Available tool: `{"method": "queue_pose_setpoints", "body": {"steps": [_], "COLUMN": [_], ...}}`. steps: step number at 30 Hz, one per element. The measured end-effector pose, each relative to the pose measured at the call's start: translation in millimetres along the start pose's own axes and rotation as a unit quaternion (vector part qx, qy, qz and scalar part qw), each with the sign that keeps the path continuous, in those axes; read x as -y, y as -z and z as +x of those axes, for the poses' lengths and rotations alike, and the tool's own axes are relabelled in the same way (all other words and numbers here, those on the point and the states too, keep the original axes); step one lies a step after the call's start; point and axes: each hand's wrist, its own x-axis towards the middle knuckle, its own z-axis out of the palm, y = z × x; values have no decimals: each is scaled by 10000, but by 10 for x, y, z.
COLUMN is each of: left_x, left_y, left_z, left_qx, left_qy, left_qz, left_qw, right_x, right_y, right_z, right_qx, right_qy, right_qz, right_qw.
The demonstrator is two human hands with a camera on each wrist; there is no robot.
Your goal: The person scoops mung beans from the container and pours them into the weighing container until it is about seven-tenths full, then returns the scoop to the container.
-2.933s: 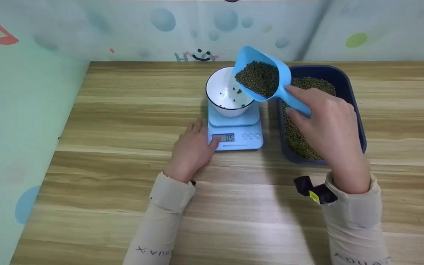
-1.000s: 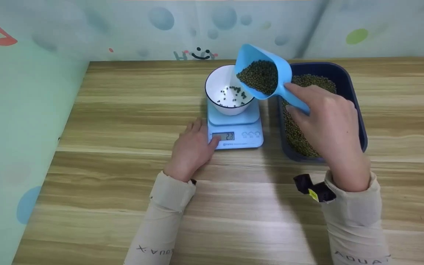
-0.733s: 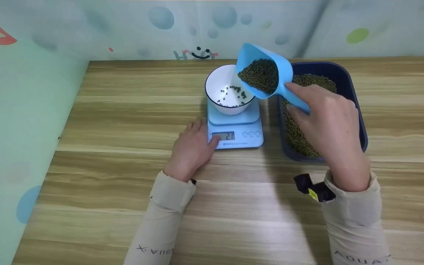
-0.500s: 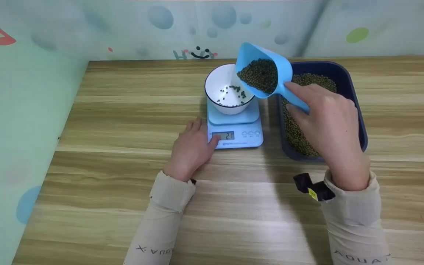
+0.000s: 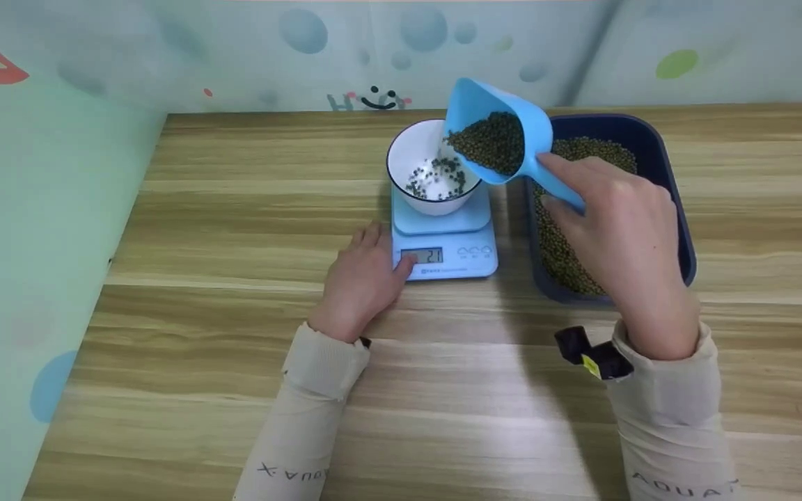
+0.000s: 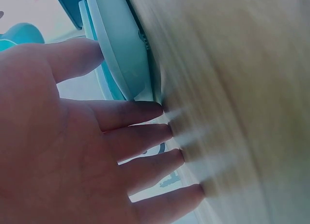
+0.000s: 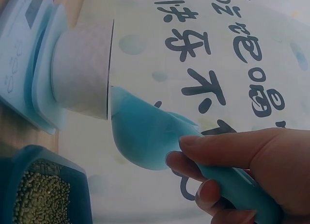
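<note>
My right hand grips the handle of a blue scoop, fingers curled round it. Small dark green beans fill the scoop, which tips left over the rim of a white bowl with a dark edge. A few beans show at the scoop's lip, and a scatter of them lies in the bowl. The bowl stands on a pale blue kitchen scale reading 2.1. My left hand rests at the scale's left side, fingers spread on the table, thumb on the display's edge. In the left wrist view its fingers are extended.
A dark blue tub of beans stands right of the scale, partly beneath my right forearm. Behind the wooden table rises a wall with printed bubbles and lettering. A black wrist device sits by my right cuff.
More beans have dropped from the scoop into the bowl. The reading rose from 0.5 to 2.3, then settled at 2.1. Both hands stay nearly where they were.
</note>
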Motion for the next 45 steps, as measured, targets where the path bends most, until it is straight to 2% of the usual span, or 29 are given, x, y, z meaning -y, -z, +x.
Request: {"method": "queue_pose_setpoints", "body": {"steps": [9, 17, 23, 37, 45], "left_x": [6, 12, -7, -5, -2], "left_y": [2, -18, -12, 15, -1], "left_z": [-2, -7, -2, -17, -31], "left_qx": [45, -190, -15, 118, -70], "left_qy": [45, -83, 31, 76, -62], "left_qz": [-27, 54, 67, 17, 103], "left_qw": [10000, 9998, 10000, 9999, 9999], "right_x": [3, 2, 1, 57, 40], "right_y": [0, 3, 12, 4, 2], "right_z": [5, -4, -6, 3, -7], "right_qx": [-22, -72, -64, -17, -115], "right_qy": [29, 52, 59, 37, 109], "right_qz": [19, -27, 2, -56, -57], "right_qw": [10000, 10000, 10000, 10000, 9999]}}
